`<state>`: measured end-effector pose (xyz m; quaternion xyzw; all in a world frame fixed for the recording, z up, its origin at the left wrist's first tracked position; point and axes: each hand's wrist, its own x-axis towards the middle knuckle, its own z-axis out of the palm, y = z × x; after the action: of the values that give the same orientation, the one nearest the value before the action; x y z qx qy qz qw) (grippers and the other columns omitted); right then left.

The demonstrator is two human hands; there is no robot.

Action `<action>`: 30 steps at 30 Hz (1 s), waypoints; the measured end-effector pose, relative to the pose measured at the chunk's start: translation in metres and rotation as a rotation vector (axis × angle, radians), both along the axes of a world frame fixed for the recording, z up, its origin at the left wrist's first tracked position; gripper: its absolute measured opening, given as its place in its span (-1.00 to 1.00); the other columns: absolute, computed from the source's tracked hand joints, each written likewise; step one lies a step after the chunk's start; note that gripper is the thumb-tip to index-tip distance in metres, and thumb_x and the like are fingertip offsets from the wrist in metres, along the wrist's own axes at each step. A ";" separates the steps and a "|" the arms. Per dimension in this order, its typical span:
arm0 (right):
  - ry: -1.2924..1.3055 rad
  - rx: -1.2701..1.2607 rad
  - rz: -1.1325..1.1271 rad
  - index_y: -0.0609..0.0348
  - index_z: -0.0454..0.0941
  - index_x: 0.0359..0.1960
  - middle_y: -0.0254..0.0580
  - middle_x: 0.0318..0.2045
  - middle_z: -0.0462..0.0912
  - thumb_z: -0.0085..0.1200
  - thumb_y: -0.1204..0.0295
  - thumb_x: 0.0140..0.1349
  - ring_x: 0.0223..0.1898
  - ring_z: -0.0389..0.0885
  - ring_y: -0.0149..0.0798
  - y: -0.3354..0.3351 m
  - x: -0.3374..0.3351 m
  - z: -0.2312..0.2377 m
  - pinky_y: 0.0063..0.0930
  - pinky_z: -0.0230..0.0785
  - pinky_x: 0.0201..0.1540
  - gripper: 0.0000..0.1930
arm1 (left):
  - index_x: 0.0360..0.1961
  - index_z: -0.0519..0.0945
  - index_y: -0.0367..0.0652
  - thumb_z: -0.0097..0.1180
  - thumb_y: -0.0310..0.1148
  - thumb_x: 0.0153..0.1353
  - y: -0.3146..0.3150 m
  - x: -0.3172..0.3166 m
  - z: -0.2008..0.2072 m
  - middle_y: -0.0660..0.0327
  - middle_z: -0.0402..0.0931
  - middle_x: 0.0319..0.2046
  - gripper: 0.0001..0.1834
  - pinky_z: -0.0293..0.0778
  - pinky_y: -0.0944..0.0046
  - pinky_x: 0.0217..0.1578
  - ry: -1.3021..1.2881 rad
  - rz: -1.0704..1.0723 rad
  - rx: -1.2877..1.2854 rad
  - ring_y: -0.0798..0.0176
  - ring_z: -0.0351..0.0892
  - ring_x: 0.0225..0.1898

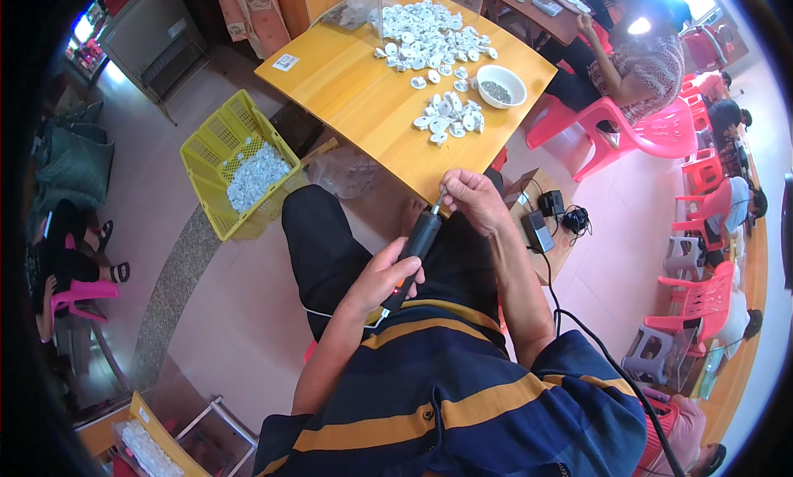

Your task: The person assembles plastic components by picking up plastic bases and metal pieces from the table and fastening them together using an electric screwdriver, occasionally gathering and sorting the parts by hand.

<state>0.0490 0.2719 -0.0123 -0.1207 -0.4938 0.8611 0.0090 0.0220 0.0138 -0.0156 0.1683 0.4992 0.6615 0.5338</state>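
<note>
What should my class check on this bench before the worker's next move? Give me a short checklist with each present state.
1. Screwdriver held in the left hand: ok.
2. Right hand up at the metal tip: ok.
3. Screw seated on the tip: cannot tell; the right hand covers its end.
4. Bowl upright on the table, with small metal pieces inside: ok.
5. White parts all in one pile: not ok; a small pile lies nearer the worker than the large pile.
</note>
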 end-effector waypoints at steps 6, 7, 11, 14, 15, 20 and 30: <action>-0.005 0.097 0.077 0.14 0.58 -0.20 -0.38 -0.34 0.60 0.21 0.32 0.36 -0.40 0.57 -0.49 0.009 0.002 0.014 -0.63 0.41 -0.31 -0.83 | 0.29 0.35 -0.29 -0.02 -0.21 0.41 -0.004 -0.001 0.005 0.11 0.59 -0.33 -0.48 0.51 0.39 -0.43 -0.308 -0.048 0.204 0.31 0.59 -0.47; 0.017 0.038 0.075 0.14 0.58 -0.20 -0.38 -0.33 0.61 0.21 0.31 0.35 -0.39 0.58 -0.49 0.008 0.002 0.013 -0.63 0.42 -0.31 -0.82 | 0.29 0.35 -0.29 -0.02 -0.21 0.41 -0.003 -0.001 0.007 0.11 0.59 -0.33 -0.48 0.51 0.39 -0.43 -0.308 -0.049 0.203 0.31 0.59 -0.47; 0.016 -0.065 0.016 0.14 0.58 -0.21 -0.39 -0.37 0.62 0.17 0.30 0.39 -0.41 0.58 -0.52 -0.003 0.001 0.014 -0.66 0.46 -0.33 -0.83 | 0.16 0.40 -0.20 0.00 -0.22 0.42 -0.002 0.000 0.010 0.15 0.59 -0.35 -0.61 0.54 0.35 -0.45 -0.411 -0.037 0.254 0.34 0.59 -0.48; 0.009 -0.008 0.026 0.14 0.58 -0.20 -0.38 -0.36 0.63 0.15 0.29 0.40 -0.40 0.59 -0.53 -0.004 0.001 0.013 -0.67 0.46 -0.34 -0.82 | 0.11 0.41 -0.18 0.02 -0.25 0.42 -0.001 0.004 0.008 0.16 0.58 -0.35 -0.67 0.53 0.38 -0.46 -0.319 0.014 0.187 0.36 0.58 -0.49; 0.008 -0.007 0.026 0.14 0.58 -0.20 -0.38 -0.36 0.63 0.15 0.29 0.40 -0.40 0.59 -0.53 -0.004 0.000 0.014 -0.67 0.46 -0.34 -0.82 | 0.07 0.42 -0.18 0.02 -0.27 0.42 0.000 0.005 0.007 0.17 0.58 -0.36 -0.70 0.52 0.39 -0.46 -0.223 0.053 0.114 0.37 0.58 -0.50; -0.066 0.064 0.056 0.13 0.58 -0.20 -0.39 -0.37 0.63 0.13 0.29 0.42 -0.40 0.59 -0.54 -0.003 -0.003 0.015 -0.68 0.46 -0.34 -0.83 | 0.12 0.41 -0.22 0.01 -0.28 0.41 0.005 0.011 0.001 0.18 0.59 -0.34 -0.66 0.52 0.40 -0.45 0.042 0.101 0.047 0.37 0.58 -0.49; 0.012 -0.047 0.093 0.15 0.61 -0.14 -0.37 -0.30 0.67 0.17 0.34 0.39 -0.32 0.64 -0.52 -0.004 -0.006 0.011 -0.67 0.51 -0.28 -0.84 | 0.08 0.39 -0.17 -0.02 -0.27 0.43 -0.003 0.002 0.011 0.15 0.58 -0.35 -0.71 0.54 0.40 -0.46 -0.308 0.046 0.184 0.36 0.59 -0.51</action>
<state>0.0426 0.2681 -0.0011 -0.0925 -0.4784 0.8727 -0.0310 0.0240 0.0106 -0.0042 0.1015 0.3526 0.7342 0.5712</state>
